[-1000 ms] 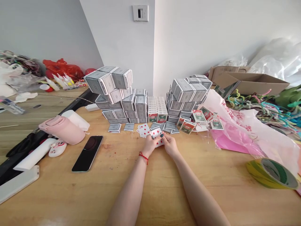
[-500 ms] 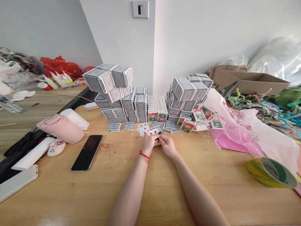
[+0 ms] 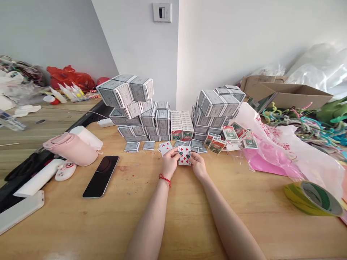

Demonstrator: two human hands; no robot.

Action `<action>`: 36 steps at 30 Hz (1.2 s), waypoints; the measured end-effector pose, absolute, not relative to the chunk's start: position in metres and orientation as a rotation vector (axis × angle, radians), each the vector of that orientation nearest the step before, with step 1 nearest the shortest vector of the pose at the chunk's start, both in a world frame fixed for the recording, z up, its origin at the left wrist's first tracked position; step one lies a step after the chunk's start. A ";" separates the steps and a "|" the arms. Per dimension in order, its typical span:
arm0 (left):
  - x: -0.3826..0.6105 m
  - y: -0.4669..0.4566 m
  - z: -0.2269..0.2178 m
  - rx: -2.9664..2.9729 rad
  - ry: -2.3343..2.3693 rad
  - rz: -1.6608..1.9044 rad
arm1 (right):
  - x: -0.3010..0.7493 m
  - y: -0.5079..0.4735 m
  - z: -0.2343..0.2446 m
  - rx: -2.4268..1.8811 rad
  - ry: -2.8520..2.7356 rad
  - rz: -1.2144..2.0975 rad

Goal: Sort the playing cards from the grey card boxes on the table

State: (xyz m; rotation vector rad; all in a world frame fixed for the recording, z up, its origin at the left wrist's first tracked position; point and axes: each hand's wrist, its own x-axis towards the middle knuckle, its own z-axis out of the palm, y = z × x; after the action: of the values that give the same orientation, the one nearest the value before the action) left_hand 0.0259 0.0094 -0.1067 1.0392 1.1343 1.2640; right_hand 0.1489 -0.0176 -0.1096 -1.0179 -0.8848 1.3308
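Observation:
Between my two hands stands a playing card [image 3: 184, 159], a seven of diamonds facing me; whether others lie behind it I cannot tell. My left hand [image 3: 170, 164], a red string bracelet at its wrist, pinches the card's left edge. On the right edge, my right hand [image 3: 198, 165] grips it with thumb and fingers. Just beyond lie loose face-up diamond cards [image 3: 164, 147] and small flat piles of grey-backed cards [image 3: 132, 146]. Behind them rise block-like structures of folded cards, one at left [image 3: 130, 104] and one at right [image 3: 217, 106].
Card boxes [image 3: 182, 124] stand between the structures, with loose boxes [image 3: 217, 144] at right. A phone [image 3: 101, 177], pink bottle [image 3: 71, 148] and white mouse [image 3: 65, 169] lie left. Rightward are pink plastic [image 3: 271, 151], a tape roll [image 3: 313, 198] and a cardboard box [image 3: 295, 94].
The card has been turned more upright and its face now shows squarely between my hands. My right hand has moved slightly right, apart from my left.

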 end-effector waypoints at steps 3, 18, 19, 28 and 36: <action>0.026 0.010 -0.110 1.092 1.172 1.271 | 0.152 -0.017 -0.112 -1.154 -0.975 1.202; 0.036 0.003 -0.112 1.309 1.176 1.342 | 0.148 -0.021 -0.105 -1.027 -0.817 1.343; 0.037 0.001 -0.112 1.303 1.164 1.341 | 0.148 -0.020 -0.105 -1.026 -0.806 1.336; 0.036 0.000 -0.105 1.299 1.093 1.371 | 0.146 -0.022 -0.101 -0.984 -0.807 1.360; 0.036 -0.001 -0.104 1.302 1.120 1.376 | 0.144 -0.022 -0.103 -0.982 -0.802 1.378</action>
State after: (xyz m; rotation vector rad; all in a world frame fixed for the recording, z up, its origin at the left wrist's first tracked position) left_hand 0.0363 -0.0015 -0.1036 1.3024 1.1196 1.3760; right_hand 0.1443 -0.0218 -0.1030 -0.9823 -0.8020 1.3782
